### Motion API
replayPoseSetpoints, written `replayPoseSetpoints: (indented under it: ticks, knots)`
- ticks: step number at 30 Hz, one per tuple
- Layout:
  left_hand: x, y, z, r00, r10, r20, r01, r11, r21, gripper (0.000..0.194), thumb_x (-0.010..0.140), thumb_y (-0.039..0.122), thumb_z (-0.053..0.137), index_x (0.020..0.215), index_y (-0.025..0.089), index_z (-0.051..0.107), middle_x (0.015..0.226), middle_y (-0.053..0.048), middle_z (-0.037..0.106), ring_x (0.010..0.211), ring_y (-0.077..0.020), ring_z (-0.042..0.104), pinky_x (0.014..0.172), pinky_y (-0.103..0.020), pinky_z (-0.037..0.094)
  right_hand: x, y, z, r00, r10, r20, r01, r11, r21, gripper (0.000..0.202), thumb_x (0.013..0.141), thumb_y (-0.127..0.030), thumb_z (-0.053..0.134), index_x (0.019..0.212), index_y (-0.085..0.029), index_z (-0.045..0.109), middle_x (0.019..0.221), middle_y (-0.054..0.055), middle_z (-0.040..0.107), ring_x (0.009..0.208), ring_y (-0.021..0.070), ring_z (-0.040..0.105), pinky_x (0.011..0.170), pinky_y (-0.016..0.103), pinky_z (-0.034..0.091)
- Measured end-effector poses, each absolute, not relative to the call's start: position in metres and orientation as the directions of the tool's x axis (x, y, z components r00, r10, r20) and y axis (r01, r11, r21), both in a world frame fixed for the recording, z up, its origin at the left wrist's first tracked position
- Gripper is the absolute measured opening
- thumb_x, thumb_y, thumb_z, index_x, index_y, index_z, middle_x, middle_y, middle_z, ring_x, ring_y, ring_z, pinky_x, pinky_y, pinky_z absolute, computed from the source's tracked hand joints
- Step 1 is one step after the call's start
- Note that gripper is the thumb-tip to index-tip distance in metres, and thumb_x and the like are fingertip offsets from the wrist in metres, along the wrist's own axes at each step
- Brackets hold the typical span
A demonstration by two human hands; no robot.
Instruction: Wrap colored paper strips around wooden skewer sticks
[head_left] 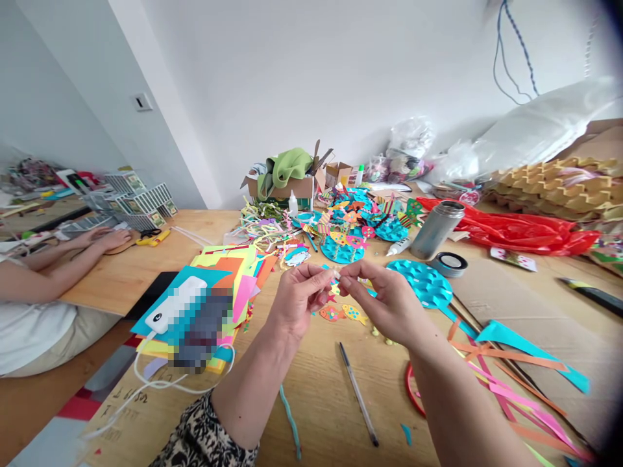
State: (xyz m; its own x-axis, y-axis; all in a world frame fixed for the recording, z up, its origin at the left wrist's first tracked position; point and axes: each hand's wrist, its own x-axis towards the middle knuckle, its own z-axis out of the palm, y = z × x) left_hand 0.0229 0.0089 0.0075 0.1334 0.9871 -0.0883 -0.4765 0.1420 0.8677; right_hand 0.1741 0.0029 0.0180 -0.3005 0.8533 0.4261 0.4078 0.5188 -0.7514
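My left hand point(300, 299) and my right hand point(387, 299) meet above the wooden table point(321, 383), fingertips pinched together on one tiny pale piece point(337, 275); what it is cannot be told. Below the hands lie small paper fish point(343, 314). A pen point(359, 393) lies on the table just nearer to me. A turquoise paper disc point(427, 283) sits right of my right hand.
A stack of coloured paper point(228, 275) with a white device and cable lies at left. A steel flask point(437, 229), tape roll point(450, 264), glue bottle point(399, 246), paper strips point(516, 370) and cardboard boxes point(292, 185) crowd the back. Another person's arms point(73, 250) rest at far left.
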Motion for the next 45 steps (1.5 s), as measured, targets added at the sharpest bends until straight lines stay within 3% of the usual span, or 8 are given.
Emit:
replayPoseSetpoints:
  ticks: [14,19,22,25,28,33,38,45]
  knots:
    - [0.024,0.01,0.006,0.029,0.996,-0.08,-0.436,0.085,0.896,0.023,0.061,0.032,0.078,0.073,0.015,0.071,0.047,0.005,0.051,0.039,-0.0025,0.04,0.037,-0.016,0.023,0.165,-0.002,0.017,-0.234,0.887,0.398,0.395,0.461,-0.795,0.018,0.091,-0.027,0.049,0.079,-0.018,0.06,0.074,0.003,0.066,0.069,0.0163,0.062,0.063,0.028,0.047]
    - [0.019,0.019,0.003,-0.055,0.994,-0.095,-0.62,0.04,0.783,0.023,0.059,0.028,0.08,0.071,0.014,0.067,0.051,0.005,0.053,0.042,-0.0033,0.043,0.038,-0.016,0.026,0.171,-0.016,0.025,0.099,0.681,0.725,0.563,0.562,-0.605,0.019,0.089,-0.025,0.052,0.107,-0.022,0.058,0.102,0.01,0.065,0.095,0.0241,0.059,0.082,0.04,0.045]
    - [0.017,0.026,0.0,-0.103,0.982,-0.158,-0.754,0.026,0.657,0.02,0.06,0.022,0.079,0.069,0.015,0.063,0.056,0.004,0.056,0.05,-0.005,0.051,0.048,-0.016,0.039,0.169,-0.029,0.03,0.141,0.59,0.795,0.548,0.622,-0.559,0.007,0.089,-0.022,0.053,0.094,-0.024,0.058,0.084,0.006,0.064,0.077,0.0207,0.06,0.07,0.035,0.046]
    - [0.018,0.027,-0.001,-0.111,0.979,-0.169,-0.821,0.006,0.571,0.016,0.066,0.018,0.076,0.071,0.016,0.061,0.061,0.005,0.057,0.059,-0.0059,0.056,0.065,-0.02,0.047,0.158,-0.03,0.024,-0.098,0.753,0.65,0.541,0.589,-0.601,0.012,0.089,-0.024,0.054,0.077,-0.022,0.055,0.064,0.001,0.059,0.058,0.0152,0.056,0.056,0.028,0.041]
    - [0.021,0.022,0.0,-0.063,0.984,-0.166,-0.838,0.039,0.544,0.014,0.069,0.021,0.074,0.073,0.017,0.061,0.063,0.004,0.057,0.064,-0.0085,0.059,0.07,-0.023,0.048,0.141,-0.019,0.009,-0.233,0.882,0.409,0.561,0.466,-0.684,0.011,0.089,-0.028,0.052,0.091,-0.019,0.058,0.068,0.002,0.064,0.06,0.0166,0.059,0.055,0.027,0.041]
    - [0.026,0.018,0.001,0.022,0.977,-0.214,-0.87,0.125,0.477,0.017,0.067,0.021,0.076,0.073,0.017,0.062,0.067,0.002,0.061,0.069,-0.0106,0.061,0.074,-0.025,0.048,0.128,-0.008,-0.005,-0.203,0.882,0.424,0.582,0.457,-0.672,0.012,0.091,-0.021,0.048,0.093,-0.019,0.06,0.077,0.005,0.064,0.068,0.0172,0.06,0.058,0.026,0.04]
    - [0.018,0.025,0.0,-0.039,0.998,-0.045,-0.766,-0.001,0.643,0.016,0.063,0.022,0.079,0.07,0.015,0.067,0.064,0.003,0.062,0.062,-0.0068,0.057,0.066,-0.02,0.045,0.149,0.0,-0.001,-0.25,0.841,0.479,0.629,0.517,-0.58,0.016,0.091,-0.019,0.047,0.094,-0.017,0.063,0.085,0.006,0.062,0.068,0.0165,0.058,0.062,0.027,0.041]
    - [0.0,0.028,0.007,0.049,0.999,-0.017,-0.395,0.035,0.918,0.019,0.056,0.018,0.079,0.072,0.013,0.072,0.067,-0.003,0.069,0.06,-0.0086,0.058,0.06,-0.021,0.044,0.185,0.013,0.005,-0.305,0.751,0.585,0.82,0.52,-0.24,0.022,0.091,-0.019,0.049,0.09,-0.02,0.071,0.076,0.007,0.057,0.074,0.0212,0.054,0.064,0.031,0.035]
